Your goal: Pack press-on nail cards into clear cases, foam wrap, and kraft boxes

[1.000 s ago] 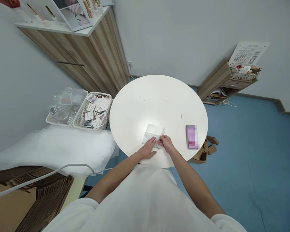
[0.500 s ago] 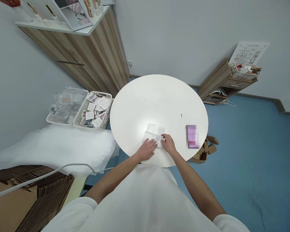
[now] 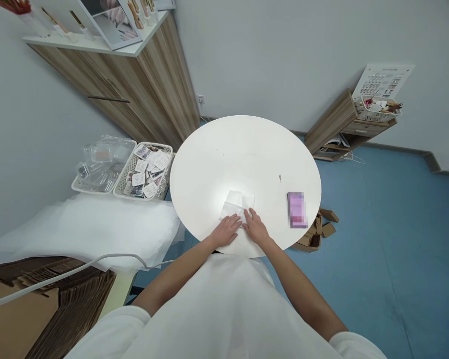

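A thin white sheet (image 3: 235, 200), partly folded, lies near the front edge of the round white table (image 3: 247, 149); whether it is paper or foam I cannot tell. My left hand (image 3: 226, 230) rests flat on its near left part, fingers stretched out. From the right, my right hand (image 3: 255, 227) lies on the folded part with its fingers extended and slightly apart, close to the left fingertips. Both palms hide the near edge of the sheet.
A blurred purple rectangular item (image 3: 297, 210) lies on the table's right. At left are a white basket of small cards (image 3: 147, 172), a tray of clear plastic packaging (image 3: 103, 159) and a stack of white sheets (image 3: 97, 219). Cardboard boxes (image 3: 314, 232) sit on the floor.
My right hand has moved left and inward, folding the right side of the white sheet over and lying flat on it. My left hand stays almost where it was.
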A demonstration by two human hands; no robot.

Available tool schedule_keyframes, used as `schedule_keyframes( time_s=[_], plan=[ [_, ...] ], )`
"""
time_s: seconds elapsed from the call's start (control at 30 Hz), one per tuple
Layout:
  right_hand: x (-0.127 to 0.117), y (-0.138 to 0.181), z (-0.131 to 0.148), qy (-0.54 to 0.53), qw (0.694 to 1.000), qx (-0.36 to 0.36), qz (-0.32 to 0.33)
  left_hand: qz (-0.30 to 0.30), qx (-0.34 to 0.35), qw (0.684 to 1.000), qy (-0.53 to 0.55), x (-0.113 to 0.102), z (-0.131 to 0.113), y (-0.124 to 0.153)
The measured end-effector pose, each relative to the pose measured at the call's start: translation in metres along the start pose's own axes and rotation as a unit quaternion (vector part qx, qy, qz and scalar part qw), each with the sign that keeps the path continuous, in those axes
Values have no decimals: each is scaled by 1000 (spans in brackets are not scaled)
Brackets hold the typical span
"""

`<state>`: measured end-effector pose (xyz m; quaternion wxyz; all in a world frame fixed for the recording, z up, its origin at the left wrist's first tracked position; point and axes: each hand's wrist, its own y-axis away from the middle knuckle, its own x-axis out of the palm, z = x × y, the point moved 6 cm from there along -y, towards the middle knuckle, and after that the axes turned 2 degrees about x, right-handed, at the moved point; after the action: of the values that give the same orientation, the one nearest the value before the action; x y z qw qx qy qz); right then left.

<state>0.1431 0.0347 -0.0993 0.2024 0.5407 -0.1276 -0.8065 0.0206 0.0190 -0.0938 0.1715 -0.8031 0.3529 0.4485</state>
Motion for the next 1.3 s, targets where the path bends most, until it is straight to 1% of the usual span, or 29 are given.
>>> schedule_keyframes(
  time_s=[0.03, 0.07, 0.1, 0.13, 0.17, 0.2, 0.23, 0.27, 0.3, 0.37, 0.43, 0.5, 0.53, 0.63, 0.73, 0.8, 0.9, 0.97, 1.1, 1.2, 1.3],
  plan=[
    [1, 0, 0, -4, 1000, 5, -1, -16, -20, 1000, 15, -1, 1, 2],
    [1, -1, 0, -10, 1000, 10, -3, -41, -55, 997, 31, -3, 4, 4],
    [2, -1, 0, -19, 1000, 14, -7, -74, -108, 990, 52, -4, 9, 8],
    [4, -2, 0, -28, 999, 17, -11, -113, -179, 974, 79, -6, 16, 13],
    [5, -3, 0, -37, 999, 19, -14, -150, -260, 947, 115, -7, 25, 21],
    [6, -4, -1, -44, 999, 19, -16, -180, -338, 910, 158, -5, 33, 29],
    [7, -5, -2, -50, 998, 19, -17, -201, -405, 868, 206, -3, 39, 36],
    [8, -6, -2, -55, 998, 16, -16, -215, -456, 826, 253, 0, 43, 41],
    [8, -8, -3, -59, 998, 10, -13, -224, -489, 790, 294, 3, 46, 44],
    [8, -12, -3, -67, 998, -10, -6, -239, -519, 739, 356, 5, 49, 43],
    [6, -15, -2, -73, 997, -36, 3, -252, -533, 707, 391, 4, 52, 41],
    [5, -18, 0, -77, 995, -59, 14, -251, -549, 688, 404, 4, 54, 42],
    [5, -19, 2, -77, 995, -68, 19, -246, -557, 683, 404, 4, 55, 43],
    [6, -20, 6, -68, 994, -86, 27, -226, -569, 681, 402, 4, 57, 47],
    [8, -19, 9, -49, 995, -84, 27, -221, -560, 685, 410, 2, 60, 50],
    [9, -18, 9, -40, 996, -79, 24, -218, -546, 695, 415, 0, 63, 50],
    [8, -17, 9, -37, 996, -80, 14, -194, -520, 723, 412, -1, 65, 49],
    [8, -17, 9, -32, 996, -82, 8, -182, -509, 748, 386, -2, 66, 49],
    [7, -18, 8, -18, 997, -79, -9, -188, -471, 794, 335, -9, 65, 45],
    [5, -19, 9, -21, 997, -77, -20, -194, -443, 810, 331, -12, 62, 40],
    [6, -20, 15, -24, 997, -71, -5, -202, -424, 821, 325, -16, 58, 35]
  ],
)
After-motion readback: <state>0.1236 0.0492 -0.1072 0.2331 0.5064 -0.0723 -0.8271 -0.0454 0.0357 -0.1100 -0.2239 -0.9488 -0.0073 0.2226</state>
